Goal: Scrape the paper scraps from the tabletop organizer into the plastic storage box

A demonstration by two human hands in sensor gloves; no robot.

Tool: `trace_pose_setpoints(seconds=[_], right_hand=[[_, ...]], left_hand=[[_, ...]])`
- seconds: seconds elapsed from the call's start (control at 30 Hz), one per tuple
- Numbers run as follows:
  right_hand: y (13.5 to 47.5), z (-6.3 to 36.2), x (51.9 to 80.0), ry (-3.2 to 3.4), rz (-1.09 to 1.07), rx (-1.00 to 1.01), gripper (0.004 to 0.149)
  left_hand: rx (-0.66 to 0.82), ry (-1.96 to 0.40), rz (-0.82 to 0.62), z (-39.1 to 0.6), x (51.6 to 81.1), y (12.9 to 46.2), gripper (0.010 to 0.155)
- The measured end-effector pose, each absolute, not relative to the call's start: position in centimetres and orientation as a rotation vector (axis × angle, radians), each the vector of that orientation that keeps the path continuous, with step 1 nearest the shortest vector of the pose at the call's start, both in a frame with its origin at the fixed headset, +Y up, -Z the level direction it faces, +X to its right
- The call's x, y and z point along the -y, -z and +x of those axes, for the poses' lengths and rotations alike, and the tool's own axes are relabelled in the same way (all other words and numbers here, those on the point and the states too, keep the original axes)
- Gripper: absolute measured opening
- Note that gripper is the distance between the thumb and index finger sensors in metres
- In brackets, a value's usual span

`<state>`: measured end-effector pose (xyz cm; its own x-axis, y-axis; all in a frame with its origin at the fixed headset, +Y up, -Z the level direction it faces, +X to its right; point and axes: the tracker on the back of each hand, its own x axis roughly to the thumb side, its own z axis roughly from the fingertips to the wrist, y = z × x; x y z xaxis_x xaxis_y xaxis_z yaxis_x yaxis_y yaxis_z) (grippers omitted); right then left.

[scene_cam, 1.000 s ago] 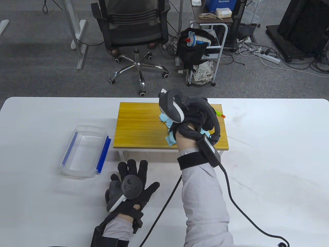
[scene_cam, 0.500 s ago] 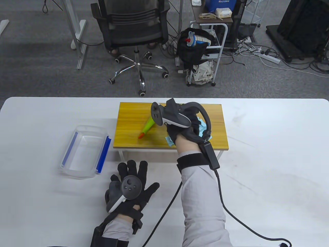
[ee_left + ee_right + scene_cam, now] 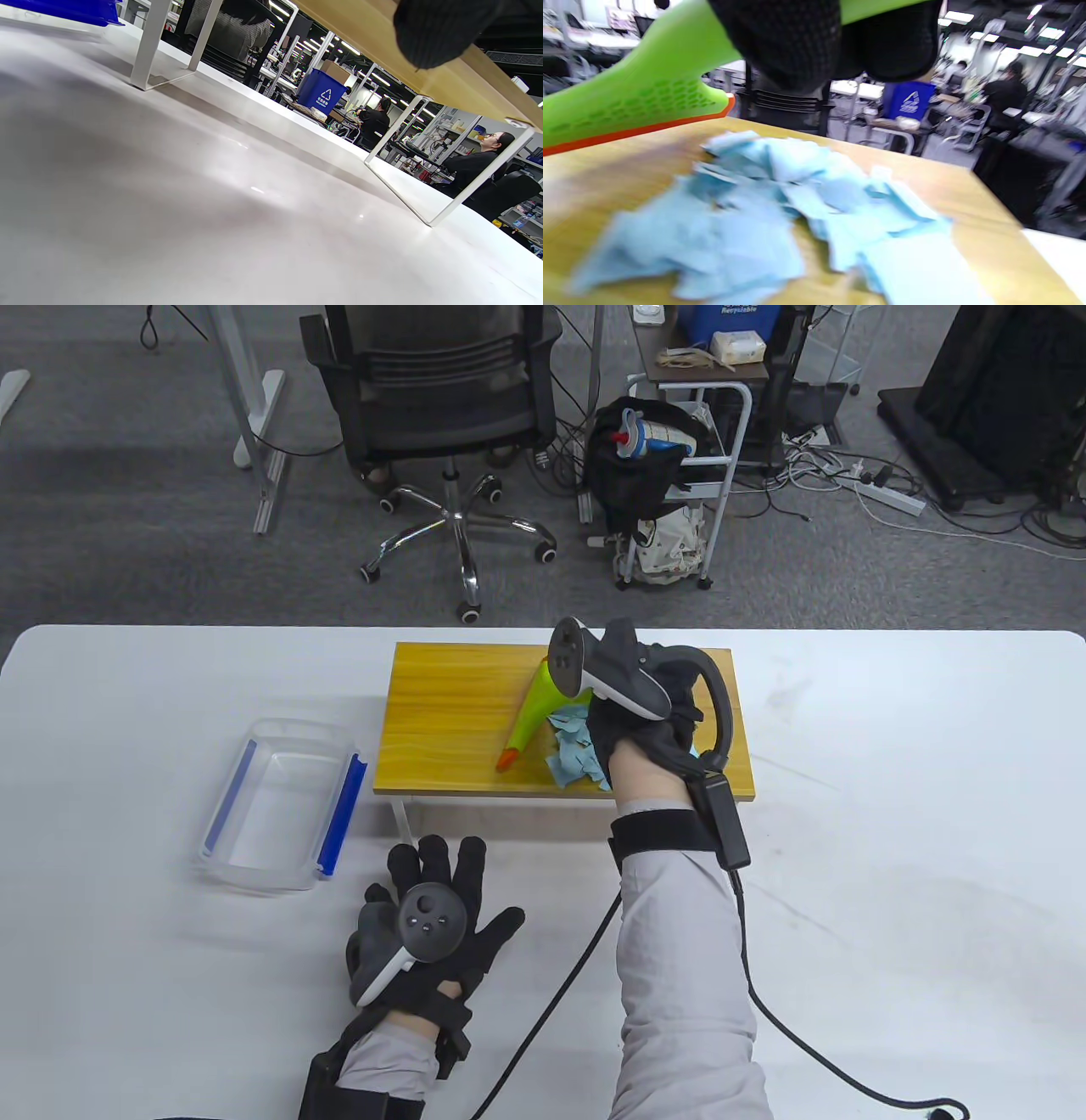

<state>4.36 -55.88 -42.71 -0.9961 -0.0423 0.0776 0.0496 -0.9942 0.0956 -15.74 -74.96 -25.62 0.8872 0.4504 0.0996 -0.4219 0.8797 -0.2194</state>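
A wooden-topped organizer (image 3: 450, 712) stands on the white table. A pile of light blue paper scraps (image 3: 570, 746) lies on its right part, also seen in the right wrist view (image 3: 780, 224). My right hand (image 3: 645, 712) grips a green scraper with an orange edge (image 3: 528, 719), also in the right wrist view (image 3: 636, 106); its edge points down-left, just left of the scraps. The clear plastic storage box with blue clips (image 3: 280, 806) sits left of the organizer. My left hand (image 3: 433, 916) rests flat and spread on the table in front of the organizer.
The organizer's white legs (image 3: 449, 199) and underside show in the left wrist view. A cable (image 3: 797, 1035) trails from my right wrist across the table. An office chair (image 3: 441, 415) and a cart (image 3: 687, 458) stand beyond the table's far edge.
My right hand swung the scraper from the organizer's right edge over to the left of the scraps, then shifted right. The scraps, hidden half a second ago, now show. The left hand stayed still.
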Motion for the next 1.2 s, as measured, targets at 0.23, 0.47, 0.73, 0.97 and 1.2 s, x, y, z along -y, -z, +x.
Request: trace_pose_setpoints(seconds=[0.23,0.47,0.73,0.97,1.2], right_hand=[[43.4,2.7,55.7,2.936,-0.285,0.207,0.051],[44.9,3.4,56.9,2.7,-0.299,0.028,0.045],[44.1,2.5,55.8,2.517,-0.371,-0.207,0.045],[40.6,8.8,53.0,2.721,-0.054,-0.206,0.051],[33.7,20.6,55.5,3.068,0.178,-0.333,0.057]], left_hand=[[0.148,-0.493,-0.222,-15.9,75.2,25.6,0.087],[0.14,-0.499,-0.25,-16.0,75.5,25.8,0.086],[0.134,-0.488,-0.221,-16.4,75.1,25.6,0.087],[0.122,-0.507,-0.164,-17.0,74.4,25.1,0.087],[0.109,-0.518,-0.133,-16.9,74.3,24.8,0.086]])
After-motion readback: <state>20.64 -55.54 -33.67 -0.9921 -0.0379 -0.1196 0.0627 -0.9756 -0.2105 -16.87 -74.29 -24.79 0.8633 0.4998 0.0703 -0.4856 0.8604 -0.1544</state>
